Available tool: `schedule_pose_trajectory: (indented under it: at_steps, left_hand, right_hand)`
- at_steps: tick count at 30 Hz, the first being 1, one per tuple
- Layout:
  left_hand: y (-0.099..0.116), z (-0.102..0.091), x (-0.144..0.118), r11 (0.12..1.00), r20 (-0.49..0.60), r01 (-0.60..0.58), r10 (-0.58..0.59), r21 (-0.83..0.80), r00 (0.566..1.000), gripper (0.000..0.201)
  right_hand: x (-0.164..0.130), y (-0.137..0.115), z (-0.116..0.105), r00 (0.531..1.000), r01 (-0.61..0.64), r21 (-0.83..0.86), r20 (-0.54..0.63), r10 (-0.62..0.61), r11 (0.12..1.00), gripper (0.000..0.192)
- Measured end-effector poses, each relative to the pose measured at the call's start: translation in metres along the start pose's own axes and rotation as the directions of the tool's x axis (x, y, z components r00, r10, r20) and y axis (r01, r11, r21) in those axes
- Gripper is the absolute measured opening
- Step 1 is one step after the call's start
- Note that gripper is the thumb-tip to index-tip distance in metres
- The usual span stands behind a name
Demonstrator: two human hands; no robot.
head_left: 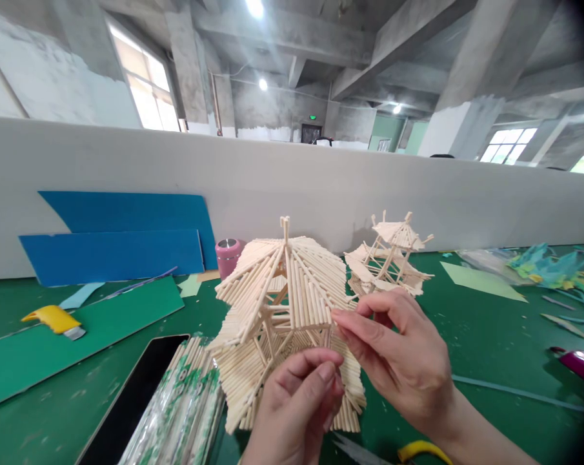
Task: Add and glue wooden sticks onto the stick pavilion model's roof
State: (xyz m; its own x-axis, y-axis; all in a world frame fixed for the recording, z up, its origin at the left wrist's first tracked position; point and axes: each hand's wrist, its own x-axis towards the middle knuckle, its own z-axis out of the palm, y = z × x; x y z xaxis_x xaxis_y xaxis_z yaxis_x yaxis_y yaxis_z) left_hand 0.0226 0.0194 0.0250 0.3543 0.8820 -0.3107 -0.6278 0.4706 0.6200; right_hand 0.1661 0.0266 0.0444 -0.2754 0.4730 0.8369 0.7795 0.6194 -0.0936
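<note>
A pavilion model [311, 284] built from pale wooden sticks stands in front of me, with a sloping roof above a wider lower tier. There is a gap in the front of its upper roof. My right hand [401, 358] is closed in a pinch at the lower right edge of that roof; whatever lies between the fingertips is too small to make out. Lower down, my left hand [299, 403] has thumb and fingers pressed together in front of the lower tier, hiding part of it. I cannot see what the left fingers hold, if anything.
A smaller stick pavilion [393, 252] stands behind, to the right. At left lie wrapped wooden sticks [180, 400], a black flat panel [131, 400], a yellow cutter [54, 318] and green board [102, 316]. A pink flask [228, 258] stands behind. Yellow-handled scissors [422, 450] lie near my right wrist.
</note>
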Motion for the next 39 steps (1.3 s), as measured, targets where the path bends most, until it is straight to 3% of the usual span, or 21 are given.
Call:
schedule_pose_trajectory:
  at_steps: [15,19,22,28,39]
  left_hand:
    - [-0.002,0.003,0.005,0.994,-0.049,-0.083,0.08,-0.065,0.996,0.019]
    - [-0.002,0.006,0.009,0.985,-0.055,-0.163,0.161,-0.05,0.986,0.02]
    - [-0.001,0.011,0.01,0.983,-0.062,-0.173,0.169,-0.06,0.984,0.02]
    - [-0.001,0.017,0.01,0.982,-0.087,-0.171,0.165,-0.076,0.983,0.021]
    - [-0.002,0.011,0.013,0.986,-0.048,-0.158,0.155,-0.058,0.987,0.016]
  right_hand:
    - [-0.004,0.0,-0.001,0.999,-0.025,-0.001,0.048,0.025,1.0,0.034]
    - [-0.008,0.0,-0.003,0.997,-0.072,0.07,0.006,0.072,0.995,0.042]
    - [-0.008,-0.002,-0.005,0.991,-0.127,0.16,-0.011,0.131,0.979,0.035]
    - [0.001,-0.002,-0.004,0.953,-0.3,0.284,0.04,0.301,0.911,0.013]
    - [0.017,-0.004,-0.001,0.893,-0.448,0.285,0.173,0.415,0.847,0.018]
